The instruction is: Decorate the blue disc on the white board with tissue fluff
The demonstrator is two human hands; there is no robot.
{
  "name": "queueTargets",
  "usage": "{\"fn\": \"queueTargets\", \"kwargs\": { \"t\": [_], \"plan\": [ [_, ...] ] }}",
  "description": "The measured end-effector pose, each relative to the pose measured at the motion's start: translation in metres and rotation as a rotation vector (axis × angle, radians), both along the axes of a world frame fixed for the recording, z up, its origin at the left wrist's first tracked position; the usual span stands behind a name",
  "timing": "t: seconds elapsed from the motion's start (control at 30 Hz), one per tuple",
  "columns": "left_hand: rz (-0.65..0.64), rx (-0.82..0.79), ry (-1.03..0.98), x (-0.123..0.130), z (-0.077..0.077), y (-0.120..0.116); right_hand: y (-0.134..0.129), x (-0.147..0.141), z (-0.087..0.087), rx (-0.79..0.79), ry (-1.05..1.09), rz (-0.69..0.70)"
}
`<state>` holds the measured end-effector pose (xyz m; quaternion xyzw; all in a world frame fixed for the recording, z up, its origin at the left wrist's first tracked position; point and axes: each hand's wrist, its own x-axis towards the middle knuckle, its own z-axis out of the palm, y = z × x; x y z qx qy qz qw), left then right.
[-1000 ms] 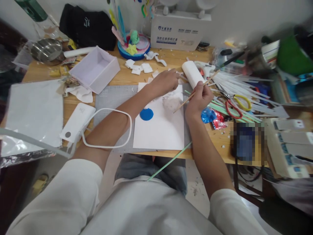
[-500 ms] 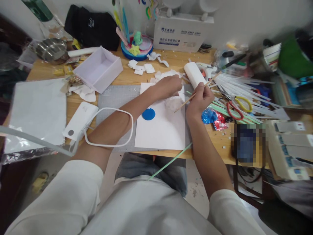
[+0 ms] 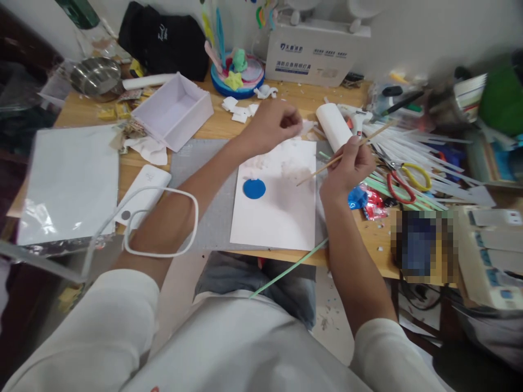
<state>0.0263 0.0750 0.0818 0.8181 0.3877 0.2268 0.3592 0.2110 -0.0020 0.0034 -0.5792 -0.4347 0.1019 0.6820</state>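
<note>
My right hand (image 3: 349,166) is closed around a thin wooden stick (image 3: 321,173), whose lower tip hangs over a white sheet of paper (image 3: 272,226). My left hand (image 3: 278,124) is held above the sheet's far edge, its fingers curled together. Whatever those fingers hold, if anything, cannot be made out. A flat blue disc (image 3: 254,189) lies on the left half of the sheet. Near it and under the stick's tip are pale, fluffy-looking patches (image 3: 294,170), too blurred to name. Beneath the sheet is a grey cutting mat (image 3: 212,218).
Scissors (image 3: 402,182), white strips (image 3: 429,155) and a white roll (image 3: 333,125) lie to the right. On the left are a lilac box (image 3: 175,114), a white power bank (image 3: 143,190) and a cable (image 3: 196,218) across my left forearm. A green strip (image 3: 290,267) overhangs the front edge.
My left hand has drawn back, up and to the left, uncovering more of the sheet. The stick stays in my right hand. The view has shifted slightly.
</note>
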Motion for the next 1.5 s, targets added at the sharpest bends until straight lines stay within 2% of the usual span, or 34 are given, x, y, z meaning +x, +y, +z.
{"fn": "queueTargets", "kwargs": {
  "t": [0.07, 0.13, 0.23, 0.33, 0.43, 0.63, 0.93, 1.1, 1.33, 1.5],
  "plan": [
    [0.030, -0.176, -0.073, -0.033, 0.014, -0.014, -0.005, -0.013, 0.011, 0.075, 0.135, 0.031],
    [-0.006, -0.245, -0.054, -0.068, 0.017, -0.027, -0.013, -0.028, 0.020, 0.108, 0.217, 0.153],
    [-0.019, -0.297, 0.016, -0.112, 0.002, -0.040, -0.031, -0.053, 0.026, 0.073, 0.160, 0.373],
    [-0.043, -0.347, 0.099, -0.133, -0.021, -0.044, -0.045, -0.070, 0.025, 0.025, -0.075, 0.484],
    [-0.079, -0.359, 0.136, -0.133, -0.032, -0.044, -0.051, -0.076, 0.024, 0.019, -0.274, 0.504],
    [-0.089, -0.277, 0.149, -0.120, -0.038, -0.037, -0.050, -0.073, 0.025, 0.021, -0.510, 0.406],
    [0.005, -0.119, 0.120, -0.110, -0.056, -0.041, -0.048, -0.069, 0.021, 0.002, -0.485, 0.320],
    [-0.001, -0.116, 0.148, -0.102, -0.055, -0.044, -0.048, -0.070, 0.021, -0.044, -0.491, 0.267],
    [0.000, -0.107, 0.182, -0.096, -0.054, -0.047, -0.051, -0.070, 0.021, 0.080, -0.423, 0.247],
    [-0.013, -0.110, 0.186, -0.094, -0.053, -0.047, -0.052, -0.073, 0.023, 0.068, -0.496, 0.235]
  ]
}}
